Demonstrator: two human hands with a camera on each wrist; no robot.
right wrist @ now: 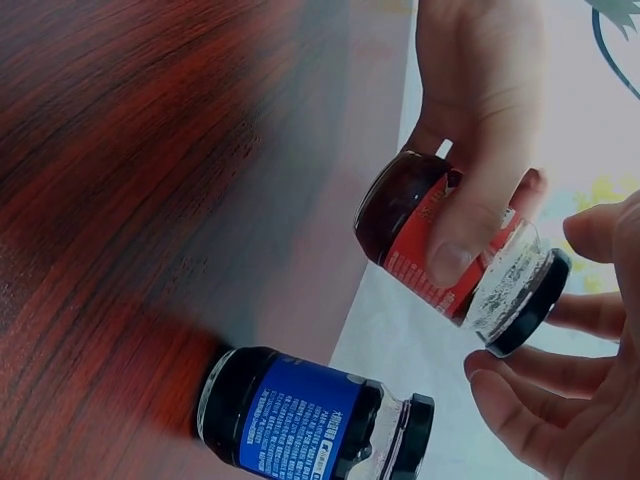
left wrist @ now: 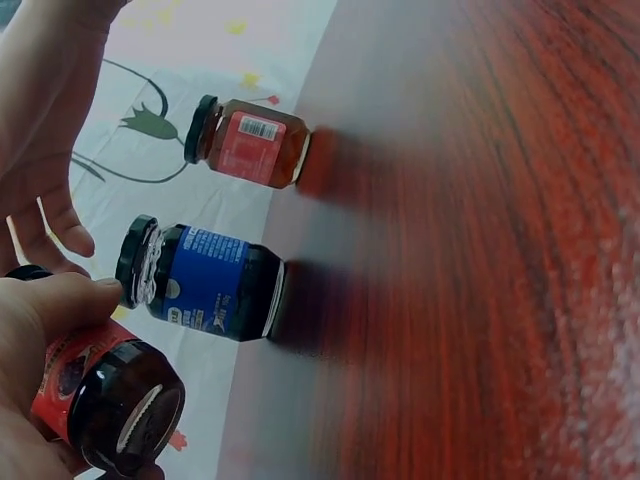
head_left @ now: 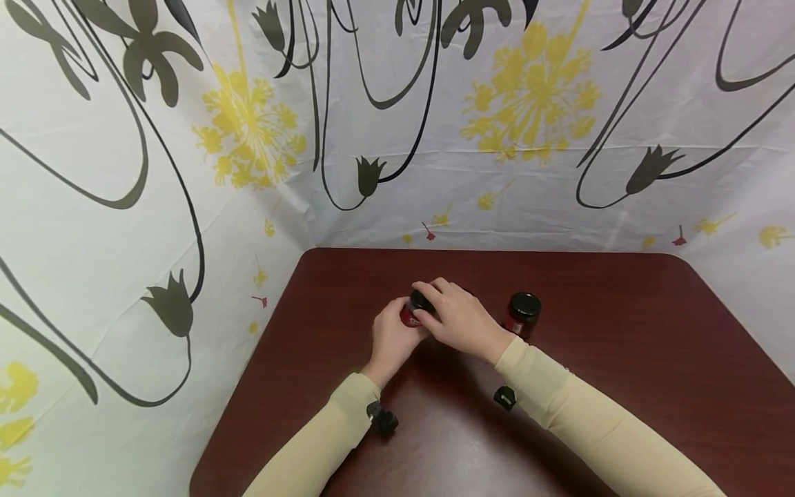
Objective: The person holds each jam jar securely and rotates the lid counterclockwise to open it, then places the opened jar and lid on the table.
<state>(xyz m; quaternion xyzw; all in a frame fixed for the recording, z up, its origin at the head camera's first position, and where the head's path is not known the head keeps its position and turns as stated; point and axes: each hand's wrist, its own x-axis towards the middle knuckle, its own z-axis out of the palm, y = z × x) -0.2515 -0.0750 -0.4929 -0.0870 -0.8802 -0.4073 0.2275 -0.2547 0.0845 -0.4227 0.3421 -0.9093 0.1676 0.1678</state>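
My left hand [head_left: 393,335] grips a glass jar [right wrist: 410,235] with a red label and dark contents, holding it tilted above the table. Its black lid [right wrist: 530,305] faces my right hand [head_left: 462,317]. The right hand's fingers spread loosely around that lid, with gaps showing between fingertips and lid in the right wrist view. Close by stands a jar with a blue label [left wrist: 210,280] and a black lid, mostly hidden behind the right hand in the head view. Another jar, with a pinkish-red label [left wrist: 255,147], stands upright farther right, near the right wrist.
The dark red wooden table [head_left: 621,359] has rounded far corners. White patterned cloth [head_left: 435,124] hangs behind it and along the left side. Small black devices are strapped at both wrists.
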